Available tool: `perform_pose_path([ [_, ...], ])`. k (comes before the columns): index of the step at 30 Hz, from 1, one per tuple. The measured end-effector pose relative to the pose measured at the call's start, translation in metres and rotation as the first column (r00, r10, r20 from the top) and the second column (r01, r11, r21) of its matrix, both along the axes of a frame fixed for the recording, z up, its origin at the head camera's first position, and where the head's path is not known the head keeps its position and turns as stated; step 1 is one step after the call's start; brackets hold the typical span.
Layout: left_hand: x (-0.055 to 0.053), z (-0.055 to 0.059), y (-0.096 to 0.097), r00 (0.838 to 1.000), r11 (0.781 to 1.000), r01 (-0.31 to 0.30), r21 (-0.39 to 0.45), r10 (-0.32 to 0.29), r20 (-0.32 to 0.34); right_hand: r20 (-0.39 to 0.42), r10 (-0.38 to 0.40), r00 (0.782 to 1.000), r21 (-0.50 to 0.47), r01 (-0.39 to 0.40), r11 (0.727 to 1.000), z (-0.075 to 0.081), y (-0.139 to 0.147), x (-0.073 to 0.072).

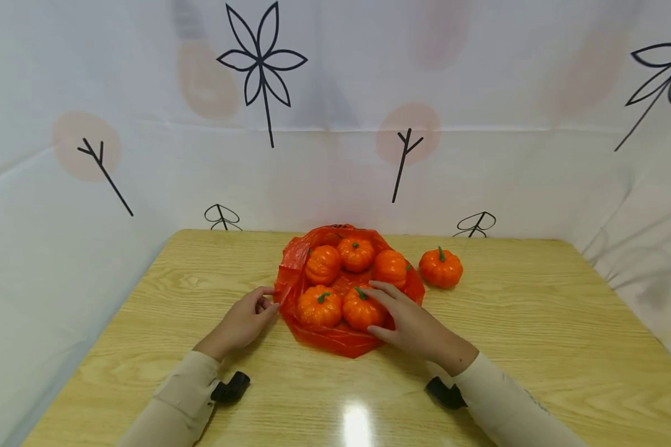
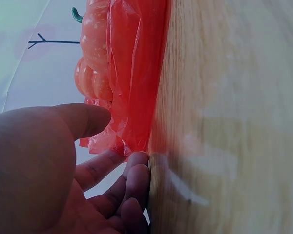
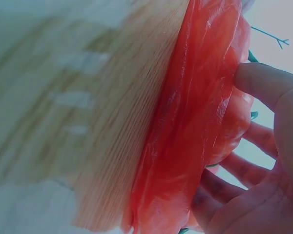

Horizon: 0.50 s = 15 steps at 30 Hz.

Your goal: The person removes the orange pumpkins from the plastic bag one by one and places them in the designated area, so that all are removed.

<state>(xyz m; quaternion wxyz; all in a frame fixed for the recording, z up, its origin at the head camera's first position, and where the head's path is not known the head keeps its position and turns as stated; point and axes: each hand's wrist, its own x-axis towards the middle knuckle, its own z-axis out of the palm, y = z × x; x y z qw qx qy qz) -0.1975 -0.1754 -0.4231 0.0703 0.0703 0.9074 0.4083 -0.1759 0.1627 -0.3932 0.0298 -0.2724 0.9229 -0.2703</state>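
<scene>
We start with the front right pumpkin [image 1: 359, 315], sitting inside the red bag [image 1: 341, 340] just under the right hand [image 1: 414, 324]. Fingers reach over beside its stem, thumb at its near side; whether they take a firm grip, we cannot tell. Around it in the bag we count four more: the front left pumpkin [image 1: 317, 310], the back left pumpkin [image 1: 324, 267], the back middle pumpkin [image 1: 356, 256] and the far right pumpkin [image 1: 389, 268]. So five are in. Over at the bag's left side, the left hand [image 1: 245, 324] is relaxed, fingertips against the plastic, thumb and forefinger apart, nothing clasped. Farther out, one loose pumpkin [image 1: 441, 270] stands on the wooden table [image 1: 537, 335], beyond the bag's right edge and out of both hands. Five inside, one outside: by our reading, the sorting is lopsided but not complete, with that single one apart from the rest. Behind it all we see the patterned cloth [image 1: 324, 180].
</scene>
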Motion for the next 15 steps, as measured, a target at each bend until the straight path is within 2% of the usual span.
perform_pose_path([
  [15,-0.0007,-0.0020,-0.0003,1.000,1.000,0.004,0.015,-0.004,0.001,-0.010,0.000,1.000,0.008,0.000,1.000,-0.0013,0.0008,0.0009],
])
